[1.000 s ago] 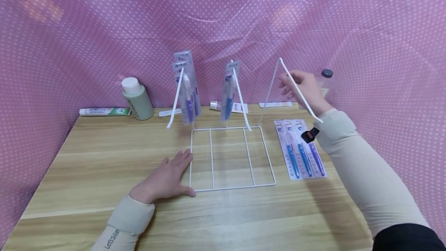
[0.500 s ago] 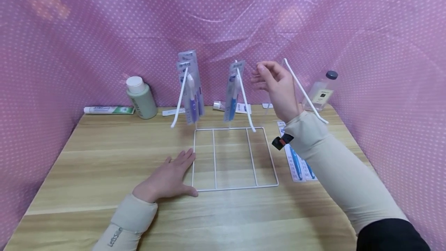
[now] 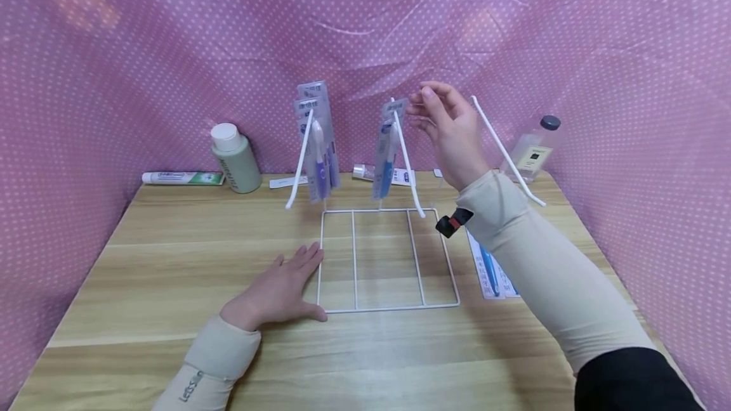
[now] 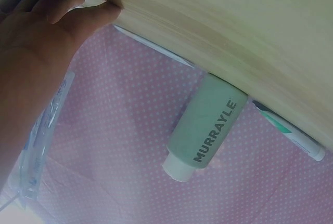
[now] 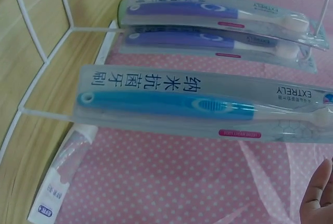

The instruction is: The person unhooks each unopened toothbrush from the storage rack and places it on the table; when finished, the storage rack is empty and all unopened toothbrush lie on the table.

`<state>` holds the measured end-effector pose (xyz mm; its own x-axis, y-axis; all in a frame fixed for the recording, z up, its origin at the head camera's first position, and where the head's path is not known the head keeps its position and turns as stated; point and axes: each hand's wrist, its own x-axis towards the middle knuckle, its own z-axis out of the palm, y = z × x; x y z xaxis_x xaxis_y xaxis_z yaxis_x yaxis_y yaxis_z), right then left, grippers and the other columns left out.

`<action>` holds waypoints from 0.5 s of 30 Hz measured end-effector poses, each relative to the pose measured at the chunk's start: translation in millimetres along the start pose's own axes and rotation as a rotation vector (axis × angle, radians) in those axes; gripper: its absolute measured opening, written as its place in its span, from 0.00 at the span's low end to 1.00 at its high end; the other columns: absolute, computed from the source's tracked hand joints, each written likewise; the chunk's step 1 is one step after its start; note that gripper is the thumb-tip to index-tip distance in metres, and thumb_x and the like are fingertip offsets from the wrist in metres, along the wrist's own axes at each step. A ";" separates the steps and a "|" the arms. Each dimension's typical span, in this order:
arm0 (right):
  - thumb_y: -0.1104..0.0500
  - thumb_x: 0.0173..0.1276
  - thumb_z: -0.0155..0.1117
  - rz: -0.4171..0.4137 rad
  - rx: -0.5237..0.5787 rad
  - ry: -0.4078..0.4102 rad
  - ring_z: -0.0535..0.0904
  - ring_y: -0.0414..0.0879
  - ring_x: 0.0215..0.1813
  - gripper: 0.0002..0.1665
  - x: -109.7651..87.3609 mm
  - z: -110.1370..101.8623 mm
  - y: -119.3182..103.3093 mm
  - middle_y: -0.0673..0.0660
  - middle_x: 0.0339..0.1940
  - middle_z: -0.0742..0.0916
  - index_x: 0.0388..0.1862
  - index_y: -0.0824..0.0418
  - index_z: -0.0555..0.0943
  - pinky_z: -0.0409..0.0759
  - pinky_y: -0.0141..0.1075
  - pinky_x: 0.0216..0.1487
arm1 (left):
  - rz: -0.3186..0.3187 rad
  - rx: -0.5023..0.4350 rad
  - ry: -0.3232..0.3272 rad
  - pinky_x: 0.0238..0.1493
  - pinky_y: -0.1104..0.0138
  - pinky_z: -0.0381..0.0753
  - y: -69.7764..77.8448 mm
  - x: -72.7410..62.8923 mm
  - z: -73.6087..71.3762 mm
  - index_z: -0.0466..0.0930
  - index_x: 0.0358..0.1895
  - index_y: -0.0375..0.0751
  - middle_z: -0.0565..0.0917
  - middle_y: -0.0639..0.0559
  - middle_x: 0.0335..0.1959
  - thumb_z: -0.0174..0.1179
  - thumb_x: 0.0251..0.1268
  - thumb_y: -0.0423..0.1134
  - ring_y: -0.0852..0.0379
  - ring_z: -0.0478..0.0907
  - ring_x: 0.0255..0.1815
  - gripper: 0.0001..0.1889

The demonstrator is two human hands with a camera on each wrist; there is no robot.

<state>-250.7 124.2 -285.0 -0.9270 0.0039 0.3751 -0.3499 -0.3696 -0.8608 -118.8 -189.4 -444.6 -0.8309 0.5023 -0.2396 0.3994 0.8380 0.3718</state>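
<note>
My left hand (image 3: 276, 290) lies with fingers spread on the wooden table, its fingertips and thumb at the left side of a white wire rack (image 3: 301, 157). Packaged toothbrushes with purple handles (image 5: 182, 10) hang from the rack's left prong. On the middle prong hangs a toothbrush in a clear pack with a blue handle (image 5: 166, 104). My right hand (image 3: 454, 135) is raised just right of that pack, fingers loosely bent, with nothing visible in them. In the right wrist view, its fingers (image 5: 318, 187) appear below the blue toothbrush. The right prong stands behind the wrist.
More packaged toothbrushes (image 3: 488, 274) lie right of the rack, partly under my right sleeve. Along the back stand a green bottle (image 3: 238, 163) and a clear bottle (image 3: 531, 154) with a dark cap. Toothpaste tubes (image 3: 183, 177) lie by the pink dotted curtain (image 3: 171, 81).
My right hand has come left from behind the right prong to beside the middle pack, and now covers part of the toothbrushes on the table. The left hand keeps its place on the rack.
</note>
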 end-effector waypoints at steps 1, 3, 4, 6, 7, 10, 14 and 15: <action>0.61 0.82 0.59 0.004 0.001 -0.003 0.85 0.47 0.47 0.10 0.6 1.2 0.4 0.56 0.47 0.87 0.56 0.62 0.81 0.87 0.35 0.54 | -0.002 0.000 -0.001 0.83 0.32 0.53 0.2 -0.2 0.0 0.54 0.85 0.35 0.53 0.40 0.88 0.74 0.54 0.69 0.36 0.51 0.88 0.64; 0.62 0.82 0.59 0.010 0.008 -0.005 0.84 0.46 0.47 0.08 1.7 3.2 1.3 0.56 0.46 0.87 0.55 0.61 0.82 0.87 0.34 0.53 | -0.004 -0.002 -0.002 0.83 0.33 0.53 0.5 -0.8 0.0 0.54 0.85 0.35 0.53 0.41 0.88 0.74 0.54 0.69 0.37 0.50 0.88 0.64; 0.62 0.82 0.60 0.011 0.009 -0.008 0.84 0.46 0.46 0.08 2.0 4.0 1.8 0.56 0.46 0.86 0.54 0.60 0.82 0.87 0.34 0.52 | 0.000 -0.004 -0.002 0.83 0.32 0.53 0.7 -1.1 -0.3 0.54 0.85 0.35 0.53 0.40 0.88 0.74 0.54 0.69 0.36 0.51 0.88 0.64; 0.62 0.82 0.60 0.008 0.003 -0.014 0.84 0.46 0.45 0.07 2.2 5.4 2.7 0.56 0.45 0.86 0.52 0.59 0.83 0.87 0.34 0.50 | 0.002 -0.007 -0.004 0.82 0.31 0.53 1.4 -1.4 -1.3 0.54 0.85 0.34 0.53 0.40 0.88 0.75 0.54 0.69 0.36 0.51 0.88 0.64; 0.62 0.82 0.60 0.004 -0.004 -0.016 0.84 0.46 0.45 0.07 2.3 6.0 3.2 0.56 0.45 0.86 0.53 0.59 0.83 0.87 0.34 0.49 | 0.002 -0.008 -0.004 0.82 0.31 0.53 1.9 -1.5 -1.9 0.55 0.85 0.34 0.53 0.40 0.88 0.75 0.54 0.69 0.36 0.51 0.88 0.64; 0.62 0.82 0.60 -0.003 -0.039 -0.024 0.83 0.45 0.44 0.08 2.5 8.0 4.5 0.53 0.44 0.86 0.54 0.61 0.82 0.86 0.33 0.47 | -0.001 -0.009 -0.007 0.82 0.31 0.54 2.7 -1.5 -3.1 0.55 0.85 0.34 0.54 0.39 0.88 0.75 0.53 0.69 0.35 0.52 0.87 0.64; 0.61 0.82 0.60 0.003 -0.067 -0.030 0.81 0.43 0.42 0.08 1.6 11.2 6.7 0.50 0.41 0.85 0.54 0.62 0.82 0.84 0.31 0.46 | -0.005 -0.007 -0.009 0.82 0.31 0.54 2.7 -2.1 -3.3 0.55 0.85 0.34 0.54 0.40 0.88 0.75 0.53 0.69 0.35 0.52 0.87 0.64; 0.61 0.82 0.61 0.007 -0.067 -0.033 0.81 0.43 0.42 0.08 1.3 11.7 7.4 0.50 0.40 0.85 0.54 0.62 0.82 0.84 0.31 0.46 | -0.004 -0.008 -0.009 0.82 0.31 0.54 2.4 -2.3 -3.2 0.55 0.85 0.34 0.53 0.40 0.88 0.75 0.53 0.69 0.35 0.52 0.87 0.64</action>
<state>-252.9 110.5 -286.9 -0.9249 -0.0296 0.3792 -0.3527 -0.3063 -0.8842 -117.2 -189.2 -440.4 -0.8290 0.5010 -0.2486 0.3932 0.8382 0.3779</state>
